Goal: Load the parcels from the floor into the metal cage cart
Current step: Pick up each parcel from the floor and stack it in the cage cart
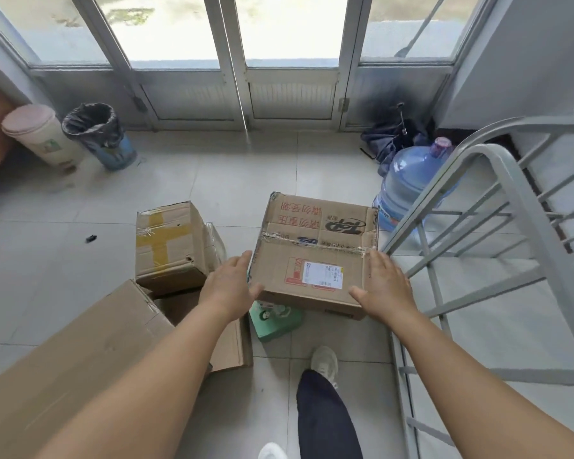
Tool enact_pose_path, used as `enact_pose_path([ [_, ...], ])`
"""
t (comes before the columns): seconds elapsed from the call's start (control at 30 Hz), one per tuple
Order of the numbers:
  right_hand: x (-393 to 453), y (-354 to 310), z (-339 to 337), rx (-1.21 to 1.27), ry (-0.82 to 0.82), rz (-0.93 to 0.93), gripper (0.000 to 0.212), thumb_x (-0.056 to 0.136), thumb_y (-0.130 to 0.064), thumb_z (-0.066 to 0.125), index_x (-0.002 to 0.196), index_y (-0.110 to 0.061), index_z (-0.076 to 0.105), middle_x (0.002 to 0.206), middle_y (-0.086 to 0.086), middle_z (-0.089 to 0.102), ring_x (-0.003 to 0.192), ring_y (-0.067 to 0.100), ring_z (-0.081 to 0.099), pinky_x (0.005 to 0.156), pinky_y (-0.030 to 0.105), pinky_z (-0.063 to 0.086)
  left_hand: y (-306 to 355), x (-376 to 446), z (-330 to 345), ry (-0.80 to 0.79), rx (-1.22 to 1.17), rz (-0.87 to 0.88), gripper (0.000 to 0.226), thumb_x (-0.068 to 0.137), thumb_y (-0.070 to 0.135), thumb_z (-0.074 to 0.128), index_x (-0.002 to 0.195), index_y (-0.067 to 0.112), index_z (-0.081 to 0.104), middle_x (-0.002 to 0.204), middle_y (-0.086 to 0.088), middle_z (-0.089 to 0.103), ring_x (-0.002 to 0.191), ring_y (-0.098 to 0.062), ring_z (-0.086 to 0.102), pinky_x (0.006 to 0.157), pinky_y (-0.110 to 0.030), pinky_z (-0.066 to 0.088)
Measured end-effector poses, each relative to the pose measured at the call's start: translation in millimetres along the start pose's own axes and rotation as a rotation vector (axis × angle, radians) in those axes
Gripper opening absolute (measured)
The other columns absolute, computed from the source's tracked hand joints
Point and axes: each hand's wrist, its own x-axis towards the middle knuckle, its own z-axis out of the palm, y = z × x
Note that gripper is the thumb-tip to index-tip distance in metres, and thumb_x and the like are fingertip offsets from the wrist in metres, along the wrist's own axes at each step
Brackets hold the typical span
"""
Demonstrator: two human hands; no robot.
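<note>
Both hands clamp a printed cardboard parcel (pixel 315 253) between flat palms, left hand (pixel 230 286) and right hand (pixel 385 287) with fingers straight, lifted above a green box (pixel 275 321). Beside it (right) stands the metal cage cart (pixel 497 207); a yellow-taped parcel (pixel 169 246) sits left, a water jug (pixel 408 183) beyond.

Four cardboard boxes: one printed (pixel 315 250), one yellow-taped (pixel 169 246), one large (pixel 80 356), one low (pixel 232 342) behind it. One green packet (pixel 275 321). Two bins (pixel 43 137) (pixel 100 135). One water jug (pixel 411 183). One cage cart (pixel 497 233). Two hands (pixel 229 283) (pixel 386 286).
</note>
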Motion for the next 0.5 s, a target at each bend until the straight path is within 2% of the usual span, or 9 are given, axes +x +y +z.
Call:
enact_pose_path([
  [0.23, 109, 29, 23, 0.101, -0.042, 0.099, 0.096, 0.083, -0.041, 0.07, 0.155, -0.013, 0.011, 0.16, 0.006, 0.018, 0.146, 0.024, 0.019, 0.119, 0.037, 0.018, 14, 117, 23, -0.075, -0.064, -0.11, 0.074, 0.093, 0.041, 0.056, 0.153, 0.02, 0.017, 0.151, -0.005, 0.036, 0.136, -0.026, 0.037, 0.109, -0.044, 0.036],
  [0.4, 183, 54, 58, 0.155, -0.072, 0.181, 0.099, 0.08, -0.039, 0.073, 0.154, -0.015, 0.013, 0.157, 0.007, 0.025, 0.143, 0.026, 0.025, 0.117, 0.038, 0.023, 15, 195, 64, -0.095, -0.148, -0.194, 0.076, 0.092, 0.04, 0.059, 0.152, 0.02, 0.017, 0.149, -0.006, 0.038, 0.134, -0.027, 0.04, 0.104, -0.043, 0.038],
  [0.5, 221, 70, 87, 0.177, -0.079, 0.229, 0.102, 0.08, -0.038, 0.074, 0.155, -0.018, 0.008, 0.159, 0.006, 0.02, 0.145, 0.026, 0.022, 0.117, 0.038, 0.021, 8, 237, 93, -0.109, -0.153, -0.221, 0.082, 0.09, 0.04, 0.062, 0.154, 0.021, 0.014, 0.152, -0.005, 0.035, 0.136, -0.028, 0.038, 0.106, -0.045, 0.037],
])
